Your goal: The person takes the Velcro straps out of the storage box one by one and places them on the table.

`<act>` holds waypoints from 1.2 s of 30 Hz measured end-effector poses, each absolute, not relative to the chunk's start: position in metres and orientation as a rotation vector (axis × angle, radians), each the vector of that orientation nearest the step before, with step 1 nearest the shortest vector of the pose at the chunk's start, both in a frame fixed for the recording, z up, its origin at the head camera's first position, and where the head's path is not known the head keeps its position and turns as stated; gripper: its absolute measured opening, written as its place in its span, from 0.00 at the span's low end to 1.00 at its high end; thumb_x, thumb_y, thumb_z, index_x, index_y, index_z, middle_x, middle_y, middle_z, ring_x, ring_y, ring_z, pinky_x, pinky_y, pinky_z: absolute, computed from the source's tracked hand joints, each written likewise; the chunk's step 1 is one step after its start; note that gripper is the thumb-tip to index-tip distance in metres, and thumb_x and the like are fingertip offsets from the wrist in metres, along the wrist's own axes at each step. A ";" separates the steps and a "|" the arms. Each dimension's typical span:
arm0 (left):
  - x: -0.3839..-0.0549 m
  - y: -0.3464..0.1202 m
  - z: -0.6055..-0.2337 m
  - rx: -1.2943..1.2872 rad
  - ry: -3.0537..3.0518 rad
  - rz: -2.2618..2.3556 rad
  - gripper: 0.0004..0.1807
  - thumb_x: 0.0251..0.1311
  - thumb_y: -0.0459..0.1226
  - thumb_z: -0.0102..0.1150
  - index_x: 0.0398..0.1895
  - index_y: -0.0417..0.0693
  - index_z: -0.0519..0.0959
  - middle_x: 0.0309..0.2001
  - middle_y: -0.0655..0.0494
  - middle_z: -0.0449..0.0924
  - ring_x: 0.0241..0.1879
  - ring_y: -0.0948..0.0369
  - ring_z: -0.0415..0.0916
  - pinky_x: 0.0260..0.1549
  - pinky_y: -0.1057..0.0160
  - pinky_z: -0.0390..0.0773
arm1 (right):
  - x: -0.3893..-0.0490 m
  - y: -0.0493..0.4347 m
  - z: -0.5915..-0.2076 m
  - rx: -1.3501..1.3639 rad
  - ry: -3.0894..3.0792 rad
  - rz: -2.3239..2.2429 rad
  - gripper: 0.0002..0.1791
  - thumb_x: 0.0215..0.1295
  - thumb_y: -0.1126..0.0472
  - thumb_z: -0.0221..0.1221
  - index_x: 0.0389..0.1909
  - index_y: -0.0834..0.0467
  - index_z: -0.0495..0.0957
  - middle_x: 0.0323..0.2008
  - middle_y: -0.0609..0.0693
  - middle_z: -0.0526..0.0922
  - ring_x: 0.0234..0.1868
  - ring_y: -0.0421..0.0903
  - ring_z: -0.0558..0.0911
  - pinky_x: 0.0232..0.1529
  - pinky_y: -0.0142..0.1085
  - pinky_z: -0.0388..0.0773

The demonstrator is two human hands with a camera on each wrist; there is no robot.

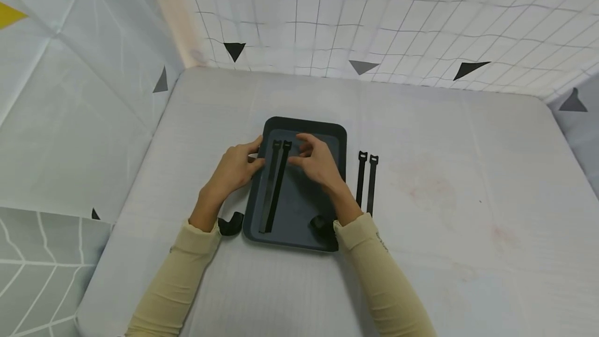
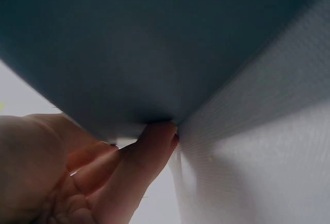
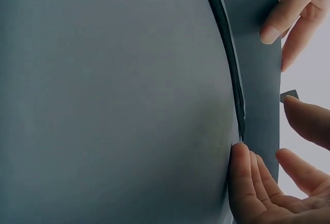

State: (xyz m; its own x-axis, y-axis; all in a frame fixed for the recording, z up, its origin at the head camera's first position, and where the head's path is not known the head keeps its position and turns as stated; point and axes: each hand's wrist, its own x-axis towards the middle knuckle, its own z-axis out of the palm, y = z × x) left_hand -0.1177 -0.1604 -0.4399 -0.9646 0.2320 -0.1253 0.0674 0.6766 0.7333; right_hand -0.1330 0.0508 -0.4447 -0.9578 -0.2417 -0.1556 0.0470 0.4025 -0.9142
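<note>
A dark grey rectangular tray (image 1: 299,191) lies on the white table. Two black hook-and-loop cable straps (image 1: 278,186) with slotted heads lie side by side along its left half. My left hand (image 1: 236,168) grips the tray's left rim; in the right wrist view its thumb (image 3: 273,28) is on the inner side of the wall. Over the tray, beside the strap heads, my right hand (image 1: 318,160) has its fingers spread and holds nothing. In the right wrist view its fingertips (image 3: 238,157) come right up to one end of a strap (image 3: 232,61).
Two more black straps (image 1: 366,181) lie on the table (image 1: 468,186) just right of the tray, their lower ends hidden by the right sleeve. A black piece (image 1: 231,224) sits by the left cuff, another (image 1: 320,225) by the right. A grid-patterned sheet (image 1: 374,14) hangs behind.
</note>
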 end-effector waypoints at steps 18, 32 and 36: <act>-0.116 -0.161 -0.438 0.257 2.685 1.169 0.34 0.69 0.32 0.57 0.75 0.41 0.57 0.62 0.36 0.72 0.53 0.44 0.79 0.49 0.50 0.79 | -0.141 0.043 -0.447 -0.172 2.429 -1.465 0.36 0.64 0.65 0.65 0.72 0.58 0.65 0.56 0.61 0.73 0.52 0.55 0.77 0.47 0.48 0.77; -0.117 -0.160 -0.437 0.259 2.685 1.157 0.34 0.70 0.33 0.57 0.76 0.41 0.57 0.63 0.36 0.72 0.54 0.45 0.79 0.48 0.50 0.80 | -0.151 0.032 -0.451 -0.166 2.572 -1.199 0.38 0.63 0.61 0.68 0.73 0.58 0.64 0.58 0.62 0.75 0.55 0.57 0.76 0.52 0.48 0.75; -0.116 -0.159 -0.437 0.249 2.683 1.151 0.34 0.70 0.33 0.57 0.76 0.41 0.57 0.63 0.37 0.72 0.54 0.45 0.79 0.48 0.51 0.80 | -0.151 0.030 -0.453 -0.203 2.612 -1.121 0.39 0.63 0.60 0.68 0.73 0.59 0.64 0.56 0.62 0.73 0.51 0.56 0.75 0.48 0.47 0.75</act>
